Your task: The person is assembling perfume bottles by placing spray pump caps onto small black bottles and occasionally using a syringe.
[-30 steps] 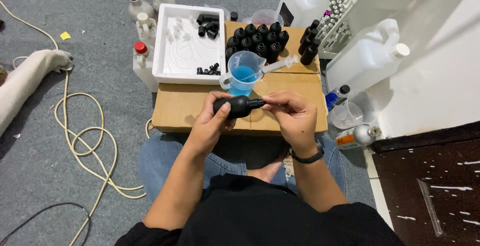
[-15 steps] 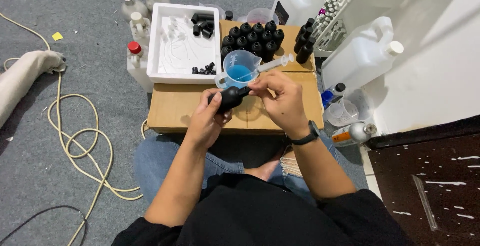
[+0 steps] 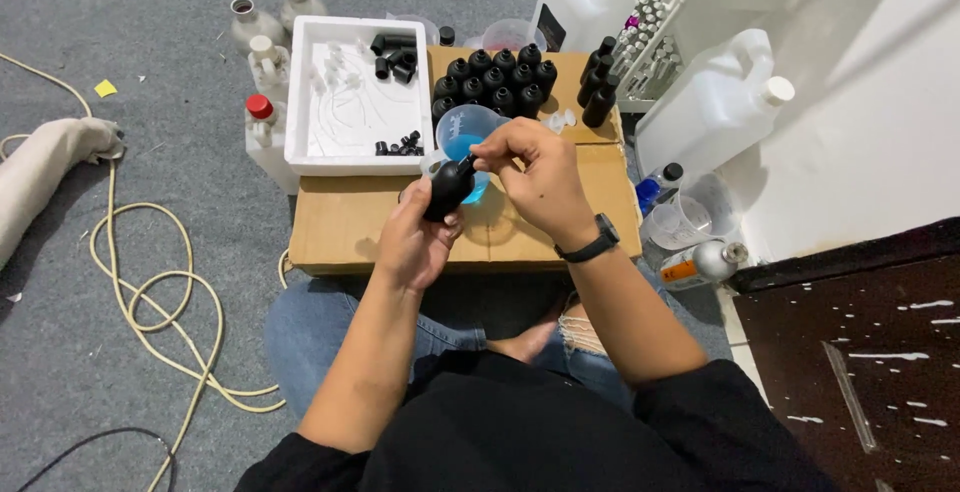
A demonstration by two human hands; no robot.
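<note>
**Two hands on a black bottle over a cardboard box**

Far left of the fingers, a cream cable [image 3: 150,282] loops over the grey carpet. Nearer, just left of and beyond the left hand, a white foam tray [image 3: 355,92] sits on the box's far left corner, with small black caps [image 3: 392,52] in it.

The left hand [image 3: 415,237] wraps its fingers around the lower body of a black bottle [image 3: 448,187]; the fingers are curled and pressed against the bottle, thumb on the near side. The bottle is tilted, neck pointing up and to the right, held above the cardboard box [image 3: 350,217].

Right behind the bottle, touching or just beyond the fingertips, stands a clear jug [image 3: 462,137] with blue liquid in it.

The right hand [image 3: 535,182] meets the bottle at its neck: thumb and forefinger are pinched together at the bottle's top. Whether they grip a cap or a nozzle there, I cannot tell. A black watch [image 3: 590,245] sits on that wrist.

Beyond both hands, a cluster of matching black bottles [image 3: 495,77] stands upright on the box. Right of the right hand, white jerrycans [image 3: 715,102] stand by the wall, with a clear cup [image 3: 675,222] and a silver can [image 3: 705,264] on the floor beside the box.
</note>
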